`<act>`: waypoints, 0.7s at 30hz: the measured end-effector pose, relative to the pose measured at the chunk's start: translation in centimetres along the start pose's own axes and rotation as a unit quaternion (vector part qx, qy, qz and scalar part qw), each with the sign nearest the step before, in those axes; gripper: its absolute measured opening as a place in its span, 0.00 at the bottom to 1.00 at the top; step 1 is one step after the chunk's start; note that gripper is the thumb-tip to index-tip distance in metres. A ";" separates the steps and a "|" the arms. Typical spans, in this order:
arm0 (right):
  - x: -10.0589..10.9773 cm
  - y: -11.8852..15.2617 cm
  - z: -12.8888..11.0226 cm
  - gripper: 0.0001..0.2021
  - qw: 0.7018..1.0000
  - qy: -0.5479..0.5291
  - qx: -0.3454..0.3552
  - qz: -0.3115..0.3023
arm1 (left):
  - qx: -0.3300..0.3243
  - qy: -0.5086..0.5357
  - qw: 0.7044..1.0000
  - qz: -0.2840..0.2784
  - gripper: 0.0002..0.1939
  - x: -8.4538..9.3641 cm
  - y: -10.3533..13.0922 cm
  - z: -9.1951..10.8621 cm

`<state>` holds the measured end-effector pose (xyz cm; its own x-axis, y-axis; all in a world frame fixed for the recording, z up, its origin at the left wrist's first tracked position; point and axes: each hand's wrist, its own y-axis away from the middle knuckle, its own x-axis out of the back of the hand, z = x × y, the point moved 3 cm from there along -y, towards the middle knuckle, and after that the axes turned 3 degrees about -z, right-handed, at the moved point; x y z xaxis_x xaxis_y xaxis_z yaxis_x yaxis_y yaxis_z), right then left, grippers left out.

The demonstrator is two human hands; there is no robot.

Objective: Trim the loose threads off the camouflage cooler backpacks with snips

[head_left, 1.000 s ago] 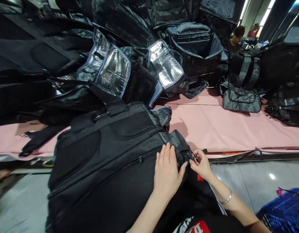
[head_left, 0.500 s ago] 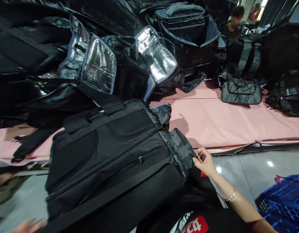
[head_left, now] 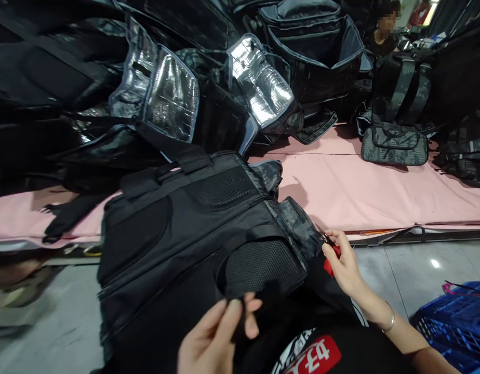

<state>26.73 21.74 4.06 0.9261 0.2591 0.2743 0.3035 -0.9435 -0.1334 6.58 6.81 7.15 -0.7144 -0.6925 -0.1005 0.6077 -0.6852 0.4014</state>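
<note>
"Since the left hand came back over the black bag, what's different?"
"It pinches the strap, now bowed up, so both hands are engaged."
"And the right hand?"
"Gripping a dark pointed tool. The bag lies over the worktop's edge."

Light glows from a bright strip at 2 o'clock, whitening the foil linings between 11 and 1 and leaving a hot spot on the floor towards 4. The pink worktop is well lit, while the nearest black bag sinks into near-black at 7. Wide-angle stretch marks the edges, and shapes at 8 look smeared.
</note>
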 end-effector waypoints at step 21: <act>-2.3 1.0 -5.4 0.04 0.979 0.021 0.164 -0.117 | -0.069 -0.036 0.992 -0.096 0.11 -5.4 0.7 -0.5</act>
<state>23.72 19.05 8.46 0.8147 0.4445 0.3725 0.5682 -0.7406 -0.3589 11.04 10.01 7.54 -0.8418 -0.5312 -0.0956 0.4958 -0.8311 0.2519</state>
